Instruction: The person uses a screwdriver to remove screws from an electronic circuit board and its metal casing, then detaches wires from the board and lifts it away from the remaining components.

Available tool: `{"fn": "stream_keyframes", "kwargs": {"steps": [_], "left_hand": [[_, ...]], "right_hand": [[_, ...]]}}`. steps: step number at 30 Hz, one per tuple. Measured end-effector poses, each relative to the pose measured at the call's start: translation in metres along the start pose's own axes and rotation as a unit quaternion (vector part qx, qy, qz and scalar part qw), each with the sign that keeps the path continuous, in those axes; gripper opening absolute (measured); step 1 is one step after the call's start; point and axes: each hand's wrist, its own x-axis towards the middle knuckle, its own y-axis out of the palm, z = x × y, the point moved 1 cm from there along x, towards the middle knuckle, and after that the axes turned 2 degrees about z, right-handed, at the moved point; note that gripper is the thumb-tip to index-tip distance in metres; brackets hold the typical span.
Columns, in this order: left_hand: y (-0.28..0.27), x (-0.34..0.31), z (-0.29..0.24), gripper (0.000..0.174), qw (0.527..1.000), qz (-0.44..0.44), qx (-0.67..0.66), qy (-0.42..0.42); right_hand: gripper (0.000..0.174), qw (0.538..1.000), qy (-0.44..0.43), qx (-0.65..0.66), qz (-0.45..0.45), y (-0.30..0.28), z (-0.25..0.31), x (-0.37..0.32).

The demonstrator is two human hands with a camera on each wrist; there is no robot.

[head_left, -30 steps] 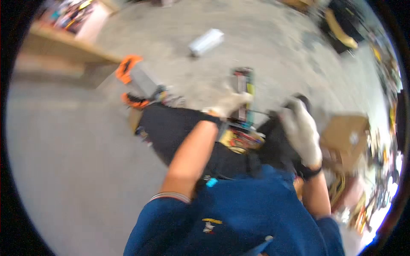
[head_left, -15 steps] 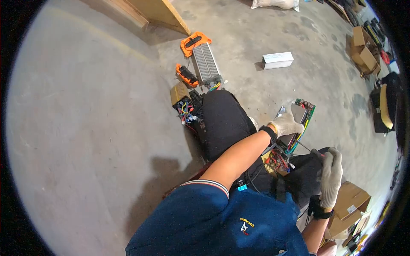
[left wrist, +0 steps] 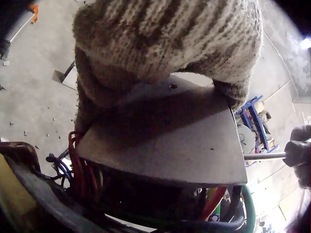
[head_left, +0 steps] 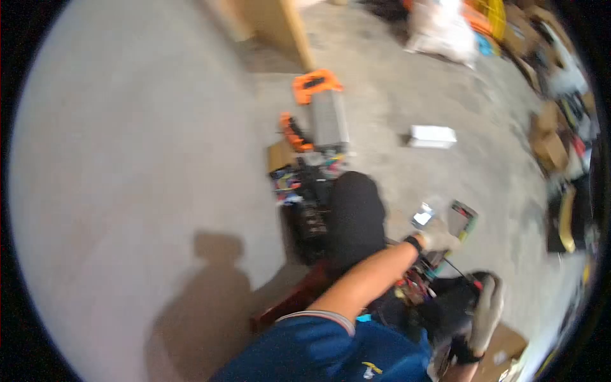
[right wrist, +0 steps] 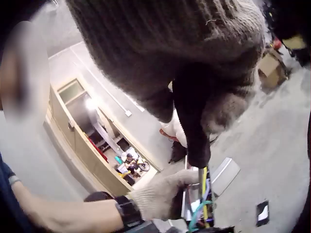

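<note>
In a knitted glove, my left hand (head_left: 440, 239) grips a narrow electronic unit (head_left: 470, 216) with a green circuit board. Its thumb and fingers straddle a flat metal plate (left wrist: 170, 141) on that unit. Red, green and blue wires (left wrist: 85, 167) run out from under the plate. My gloved right hand (head_left: 487, 312) holds a screwdriver by its dark handle (right wrist: 192, 116). The screwdriver's shaft (left wrist: 265, 156) points straight at the plate's side edge; its tip is hidden there. More tangled wires (head_left: 417, 286) lie between the person's legs.
A finned metal housing (head_left: 330, 121) and orange pieces (head_left: 318, 83) lie on the floor beyond the left knee. Farther out sit a white box-shaped part (head_left: 433, 136) and a white sack (head_left: 439, 32). Cardboard boxes stand at right (head_left: 550, 140) and beside the right hand (head_left: 503, 347).
The head view has swung, so the unit and both hands now appear lower and farther right. The left hand stays on the unit, and the right keeps the screwdriver against its side.
</note>
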Motion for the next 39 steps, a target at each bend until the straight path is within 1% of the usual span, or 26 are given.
{"fn": "stream_keyframes", "kwargs": {"steps": [1,2,3,4,5,7,8,9,11,12,13,16,18,19,21,23,24,27,28,30,31,33,34,37,38,39], "left_hand": [[-0.01,-0.019,-0.009,0.124,0.995,0.036,-0.089,-0.019],[-0.007,-0.023,-0.011,0.122,0.995,-0.026,-0.099,0.015],[-0.004,-0.019,-0.01,0.122,0.995,-0.075,-0.062,0.028],[-0.001,-0.017,-0.011,0.122,0.996,-0.07,-0.057,0.018],[-0.003,-0.018,-0.006,0.123,0.996,-0.071,-0.052,0.0],[-0.002,-0.014,-0.004,0.124,0.996,-0.075,-0.05,-0.004],[0.0,-0.013,-0.002,0.124,0.996,-0.072,-0.052,-0.003],[0.0,-0.014,0.0,0.124,0.996,-0.067,-0.055,-0.01],[-0.005,-0.016,-0.004,0.124,0.996,-0.051,-0.072,0.004],[-0.01,-0.021,-0.009,0.127,0.996,-0.035,-0.077,-0.005],[-0.01,-0.018,-0.007,0.127,0.996,-0.034,-0.077,-0.007],[-0.007,-0.02,-0.006,0.13,0.994,-0.051,-0.091,0.024],[-0.009,-0.026,-0.011,0.13,0.995,-0.043,-0.084,0.002],[-0.01,-0.024,-0.012,0.129,0.996,-0.033,-0.082,-0.015],[-0.006,-0.018,-0.006,0.128,0.996,-0.041,-0.077,-0.013],[-0.007,-0.018,-0.009,0.126,0.997,-0.03,-0.062,-0.03],[-0.006,-0.017,-0.007,0.129,0.997,-0.044,-0.066,-0.016],[-0.002,-0.016,-0.003,0.133,0.995,-0.053,-0.088,0.005],[-0.002,-0.013,-0.003,0.133,0.994,-0.056,-0.091,0.004],[0.001,-0.008,0.0,0.135,0.997,-0.048,-0.059,-0.012],[0.002,-0.006,0.0,0.135,0.997,-0.052,-0.062,-0.015],[0.002,-0.006,-0.005,0.13,0.997,-0.04,-0.047,-0.044],[-0.003,-0.011,-0.009,0.127,0.997,-0.025,-0.059,-0.045],[0.008,0.002,0.002,0.124,0.997,-0.056,-0.051,-0.024],[0.013,0.005,0.005,0.119,0.995,-0.083,-0.051,-0.02],[0.012,0.004,0.005,0.116,0.995,-0.076,-0.057,-0.028]], "right_hand": [[0.032,1.0,-0.001,-0.022,-0.006,-0.003,0.025,-0.006],[0.033,0.999,0.035,-0.038,-0.002,-0.008,0.037,-0.008],[0.034,0.997,0.065,-0.046,0.012,-0.009,0.042,-0.007],[0.033,0.998,0.031,-0.047,-0.002,-0.006,0.027,-0.004],[0.033,0.999,0.029,-0.044,0.0,-0.005,0.031,-0.002],[0.027,0.997,0.065,-0.029,0.014,-0.005,0.045,-0.006],[0.023,1.0,0.012,-0.015,-0.001,-0.001,0.033,-0.005],[0.023,1.0,0.019,-0.017,0.004,-0.002,0.032,-0.008],[0.028,0.999,-0.009,0.035,0.027,-0.004,0.033,-0.009],[0.035,0.999,-0.017,0.022,0.042,-0.007,0.031,-0.007],[0.035,0.999,-0.016,0.023,0.044,-0.007,0.033,-0.006],[0.032,1.0,0.011,0.003,0.027,-0.005,0.037,-0.01],[0.024,0.995,0.1,0.012,0.004,0.0,0.031,-0.005],[0.025,0.993,0.111,0.032,0.02,-0.005,0.021,-0.002],[0.022,0.999,-0.019,0.024,0.014,-0.004,0.005,0.003],[0.022,0.999,-0.009,0.029,0.034,-0.006,0.007,0.0],[0.022,0.998,0.007,0.032,0.048,-0.007,0.009,-0.004],[0.024,0.994,-0.015,0.092,0.051,-0.006,0.01,-0.01],[0.024,0.994,-0.017,0.091,0.055,-0.002,0.017,-0.011],[0.026,0.999,0.018,0.037,-0.027,0.007,0.03,-0.014],[0.026,0.999,0.015,0.037,-0.021,0.005,0.024,-0.011],[0.028,0.999,0.03,0.004,0.034,-0.005,-0.001,0.0],[0.031,0.999,-0.002,-0.025,0.035,-0.005,-0.002,0.001],[0.029,0.999,-0.006,0.009,0.048,-0.002,0.01,0.0],[0.025,0.999,0.001,0.01,0.044,-0.003,0.005,0.001],[0.025,0.999,-0.005,0.013,0.051,-0.005,0.0,0.001]]}}
